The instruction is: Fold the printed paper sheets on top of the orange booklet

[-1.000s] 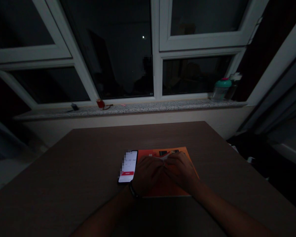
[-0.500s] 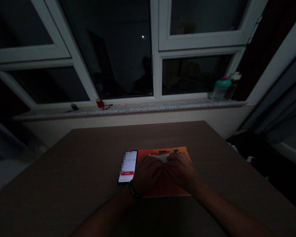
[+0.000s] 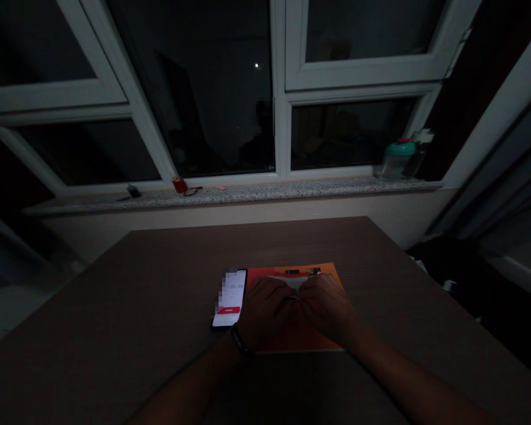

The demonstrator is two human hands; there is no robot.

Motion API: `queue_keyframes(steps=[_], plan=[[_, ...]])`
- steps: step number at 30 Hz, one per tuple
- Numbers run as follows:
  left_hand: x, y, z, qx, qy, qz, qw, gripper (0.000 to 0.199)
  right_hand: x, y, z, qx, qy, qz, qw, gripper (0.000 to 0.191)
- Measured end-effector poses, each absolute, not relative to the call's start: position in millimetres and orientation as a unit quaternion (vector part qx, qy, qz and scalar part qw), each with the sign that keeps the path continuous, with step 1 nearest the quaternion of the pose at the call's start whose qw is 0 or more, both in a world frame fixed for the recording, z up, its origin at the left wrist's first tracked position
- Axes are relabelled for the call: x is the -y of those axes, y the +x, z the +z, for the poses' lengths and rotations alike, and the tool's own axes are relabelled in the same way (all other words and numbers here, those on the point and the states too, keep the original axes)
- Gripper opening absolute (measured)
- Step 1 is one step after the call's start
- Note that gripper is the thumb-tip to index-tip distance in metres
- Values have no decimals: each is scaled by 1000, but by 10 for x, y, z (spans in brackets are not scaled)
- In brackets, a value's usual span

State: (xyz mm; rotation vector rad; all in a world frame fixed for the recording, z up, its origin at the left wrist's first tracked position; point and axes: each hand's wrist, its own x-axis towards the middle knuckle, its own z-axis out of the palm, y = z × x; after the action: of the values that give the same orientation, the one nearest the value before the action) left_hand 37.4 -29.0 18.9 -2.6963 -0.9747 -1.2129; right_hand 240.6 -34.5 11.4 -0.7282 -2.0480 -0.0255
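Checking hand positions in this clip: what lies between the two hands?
In the head view, a small dark item sits between the left hand and right hand, with white paper just beyond, over an orange sheet.

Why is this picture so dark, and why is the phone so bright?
In the head view, the window panes look almost black and the room is dim. The phone screen glows brightest, so its numbers look washed out. The left hand and right hand stay shadowy, and the window frames lean outward near the edges.
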Motion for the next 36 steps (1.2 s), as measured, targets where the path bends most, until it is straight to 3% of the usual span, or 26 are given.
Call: queue_keyframes(steps=[29, 36], plan=[[292, 374, 154, 291, -871, -394, 29, 10, 330, 2427, 80, 837, -298, -7, 458, 3], [284, 372, 157, 280, -865, -416, 28, 8, 349, 2421, 143, 839, -317, 44, 441, 12]])
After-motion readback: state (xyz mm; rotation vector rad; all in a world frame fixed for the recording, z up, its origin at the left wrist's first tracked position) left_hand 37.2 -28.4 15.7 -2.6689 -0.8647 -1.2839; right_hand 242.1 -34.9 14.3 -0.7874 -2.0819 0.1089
